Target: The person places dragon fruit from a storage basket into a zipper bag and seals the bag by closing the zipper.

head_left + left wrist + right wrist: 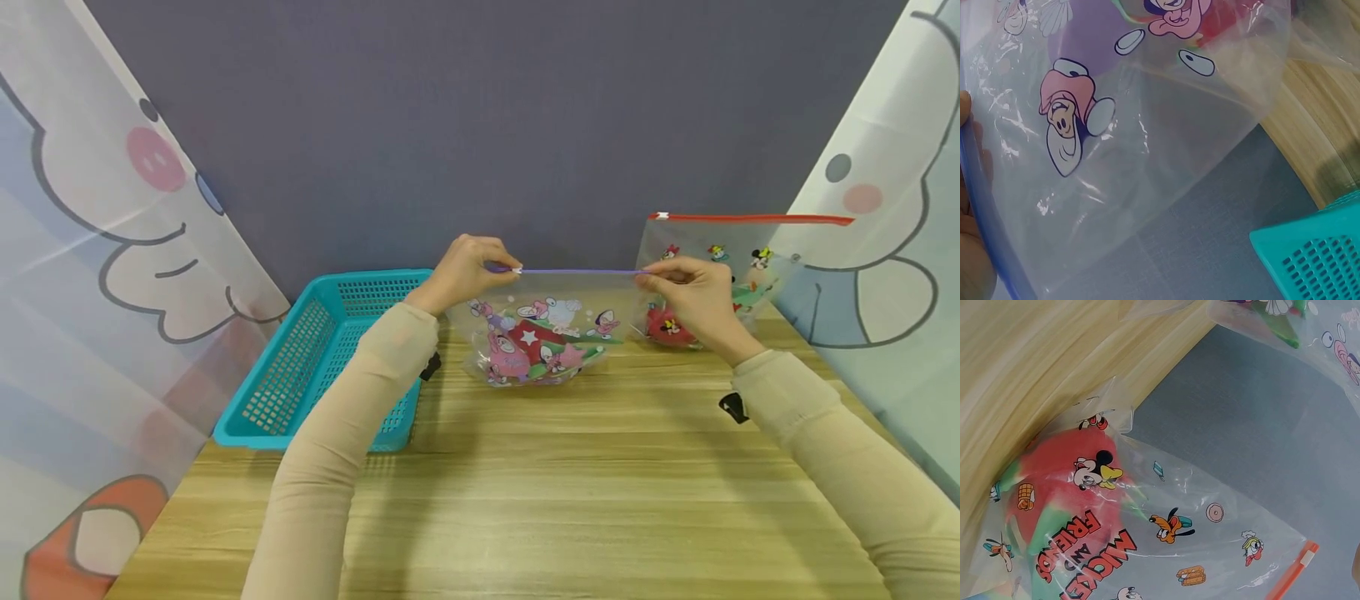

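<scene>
A clear zip bag with a purple slider strip and cartoon shell prints hangs between my hands over the wooden table, red, pink and green items inside. My left hand pinches the strip's left end beside the white slider. At the strip's right end, my right hand pinches the edge. In the left wrist view the same bag fills most of the picture, the left hand at its blue-purple edge. The strip is stretched straight and level.
A second clear zip bag with a red slider strip and cartoon mouse prints stands at the back right, red and green items inside. A turquoise plastic basket sits at the left of the table. A grey panel rises behind.
</scene>
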{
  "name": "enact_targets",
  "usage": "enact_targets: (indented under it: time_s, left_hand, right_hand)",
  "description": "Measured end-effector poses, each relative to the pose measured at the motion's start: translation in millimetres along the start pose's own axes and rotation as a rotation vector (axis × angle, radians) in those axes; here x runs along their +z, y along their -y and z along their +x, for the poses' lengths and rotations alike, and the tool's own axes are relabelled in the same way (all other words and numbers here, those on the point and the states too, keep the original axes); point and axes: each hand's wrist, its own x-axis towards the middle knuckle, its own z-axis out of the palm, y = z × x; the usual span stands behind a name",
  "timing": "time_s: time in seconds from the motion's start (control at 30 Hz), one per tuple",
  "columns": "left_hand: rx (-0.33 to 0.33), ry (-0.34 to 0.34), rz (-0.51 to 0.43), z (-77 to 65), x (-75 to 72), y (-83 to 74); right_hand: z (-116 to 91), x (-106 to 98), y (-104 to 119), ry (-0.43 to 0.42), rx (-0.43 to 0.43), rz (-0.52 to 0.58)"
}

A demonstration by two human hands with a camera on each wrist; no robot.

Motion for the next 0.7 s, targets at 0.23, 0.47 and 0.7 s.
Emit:
enact_targets:
  time_s: [0.23,0.47,0.7]
  left_hand:
    - [0.003,-0.012,0.023,-6.4,-2.9,4.9]
    - [-0.007,-0.008,0.001,-8.9,-5.5,6.0]
    - [-0.031,-0.014,0.000,-11.8,-8.8,7.9]
  right_hand:
    - [0,1,-1,-0.002,0.009,-0.002]
    - [1,1,-1,-0.002,-0.008,-0.008]
    - [1,-2,-2,-0.012,-0.008,-0.020]
